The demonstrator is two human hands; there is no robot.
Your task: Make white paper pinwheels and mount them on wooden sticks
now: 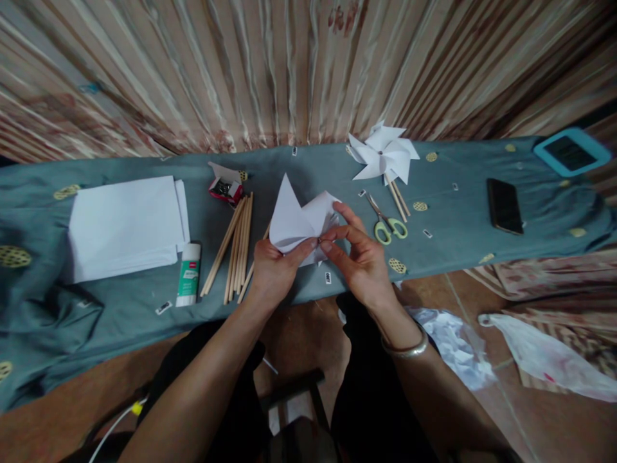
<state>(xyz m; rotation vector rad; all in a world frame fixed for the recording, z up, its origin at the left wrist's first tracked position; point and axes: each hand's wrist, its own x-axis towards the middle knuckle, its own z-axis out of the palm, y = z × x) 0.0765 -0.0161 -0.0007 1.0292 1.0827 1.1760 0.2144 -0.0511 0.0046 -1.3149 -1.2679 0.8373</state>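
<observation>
Grey-green cloth (457, 218) under striped curtain — left hand (272, 270) and right hand (361, 260) both pinched shut on folded paper (299, 222), pressing points together at centre — sticks (234, 251) beside.

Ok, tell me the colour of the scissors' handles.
Pale green, seen in the head view: scissors lying right of the hands.

Lower part of folded paper (296, 218) hidden behind left hand (272, 270) & right hand (361, 260); what the fingertips pinch is too small to tell. Finished pinwheel (383, 154) covers tops of its sticks. Glue stick (189, 275) label unreadable. Blue tray (571, 151) blurred nr the right edge. Cloth-covered table (457, 218) cut off at left edge.
</observation>
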